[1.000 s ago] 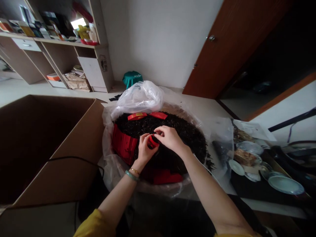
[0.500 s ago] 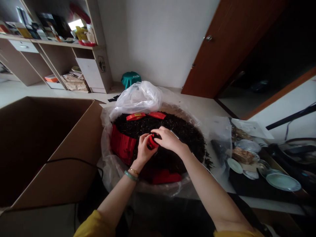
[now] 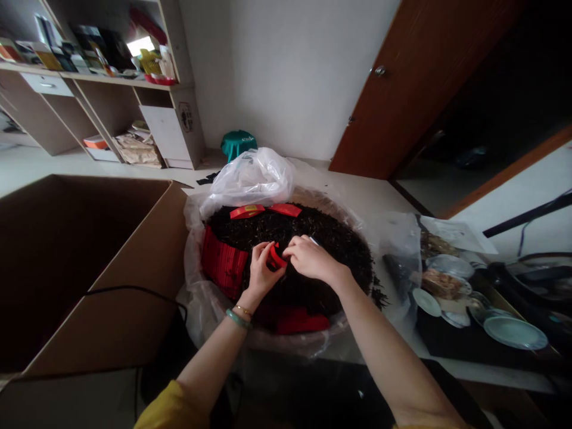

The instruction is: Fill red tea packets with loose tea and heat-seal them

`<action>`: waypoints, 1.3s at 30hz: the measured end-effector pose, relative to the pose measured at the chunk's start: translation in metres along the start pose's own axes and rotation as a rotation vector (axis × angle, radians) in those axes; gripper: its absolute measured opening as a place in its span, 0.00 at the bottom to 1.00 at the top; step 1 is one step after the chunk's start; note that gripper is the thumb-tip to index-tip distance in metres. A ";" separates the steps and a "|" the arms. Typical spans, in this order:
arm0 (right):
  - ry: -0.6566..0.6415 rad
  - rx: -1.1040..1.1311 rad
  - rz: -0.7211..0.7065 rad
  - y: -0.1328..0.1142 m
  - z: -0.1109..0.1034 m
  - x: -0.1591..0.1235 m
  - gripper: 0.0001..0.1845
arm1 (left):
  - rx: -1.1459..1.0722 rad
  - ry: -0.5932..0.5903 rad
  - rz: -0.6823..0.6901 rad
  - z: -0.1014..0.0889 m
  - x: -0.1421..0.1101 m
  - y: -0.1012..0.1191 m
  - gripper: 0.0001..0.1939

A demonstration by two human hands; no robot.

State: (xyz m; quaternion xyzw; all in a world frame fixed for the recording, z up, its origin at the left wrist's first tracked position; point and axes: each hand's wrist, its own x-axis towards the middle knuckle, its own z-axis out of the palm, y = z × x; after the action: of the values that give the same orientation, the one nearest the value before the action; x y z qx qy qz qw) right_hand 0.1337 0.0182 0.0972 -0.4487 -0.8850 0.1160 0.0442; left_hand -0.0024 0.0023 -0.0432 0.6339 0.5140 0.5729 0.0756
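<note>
Grip of the left hand (image 3: pixel 264 269) is closed round a small red packet (image 3: pixel 279 258), thumb on the near side, fingers on the far side, its mouth spread open. From my distant post I see the right hand (image 3: pixel 309 257) at the packet's right edge, fingertips drawn together; whether they pinch the edge or anything else, I cannot tell. The packet is above the middle of a heap of dark leaves (image 3: pixel 342 244), which fills a round tub (image 3: pixel 308 195) lined with clear plastic (image 3: pixel 263 173).

As for progress, I judge this packet to be midway: its mouth is open, and its inside is too dark for me to make out a fill. Two red packets (image 3: pixel 247 211) lie near each other on the far edge of the heap, apparently shut, so I take them as done. On the left, a tight row of packets (image 3: pixel 221 262) looks flat and unused. More red pieces (image 3: pixel 301 320) lie at the near edge, in shadow; I cannot tell whether they are filled or flat. By that count, most of the work seems left. A large cardboard box (image 3: pixel 111 292) stands open to the left, beside the tub.
</note>
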 end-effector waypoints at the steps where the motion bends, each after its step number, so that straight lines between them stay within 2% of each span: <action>1: -0.056 -0.046 0.007 -0.002 0.003 -0.001 0.17 | 0.001 -0.004 0.006 0.000 0.000 0.000 0.31; 3: -0.132 -0.097 0.022 -0.005 0.009 -0.001 0.17 | 0.001 -0.022 0.014 0.000 0.000 -0.001 0.32; 5: -0.143 -0.100 0.005 -0.006 0.012 -0.001 0.15 | -0.001 -0.031 0.011 0.000 0.000 -0.001 0.32; 10: -0.052 -0.049 -0.082 0.000 0.011 -0.004 0.10 | 0.022 -0.010 -0.042 0.000 -0.001 -0.004 0.34; 12: -0.031 -0.029 -0.032 0.004 0.010 -0.003 0.07 | 0.035 -0.032 -0.087 0.001 -0.002 -0.006 0.36; 15: 0.041 0.058 0.053 0.012 0.009 0.001 0.10 | 0.041 -0.046 -0.127 0.003 -0.002 -0.008 0.40; 19: 0.153 0.186 0.088 0.025 0.011 0.004 0.14 | -0.020 -0.109 -0.098 0.005 -0.003 -0.007 0.35; 22: 0.084 0.191 0.147 0.029 0.014 0.003 0.18 | -0.015 -0.140 -0.069 0.004 -0.003 -0.005 0.32; 25: 0.021 0.154 0.184 0.028 0.020 0.005 0.18 | 0.022 -0.141 -0.053 0.003 -0.003 -0.002 0.34; 29: 0.035 0.099 0.088 0.024 0.029 0.010 0.14 | 0.068 -0.083 -0.026 0.001 -0.002 -0.001 0.35; 32: 0.131 0.064 0.050 0.021 0.031 0.006 0.11 | 0.079 -0.056 -0.016 0.001 -0.001 -0.001 0.33; 36: 0.448 0.047 0.094 0.013 0.025 -0.006 0.07 | 0.064 -0.006 -0.044 0.002 -0.001 -0.001 0.32; 37: 0.464 0.050 0.098 0.011 0.024 -0.007 0.08 | 0.055 0.001 -0.044 0.002 -0.001 -0.001 0.32; 39: 0.376 0.038 0.103 0.006 0.023 -0.007 0.09 | 0.038 -0.002 -0.040 0.002 -0.002 -0.002 0.32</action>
State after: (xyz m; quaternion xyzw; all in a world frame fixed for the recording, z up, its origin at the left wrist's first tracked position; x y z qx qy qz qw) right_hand 0.1378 0.0124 0.0740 -0.5064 -0.8346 0.0488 0.2113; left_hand -0.0016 0.0028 -0.0464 0.6254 0.5373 0.5607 0.0754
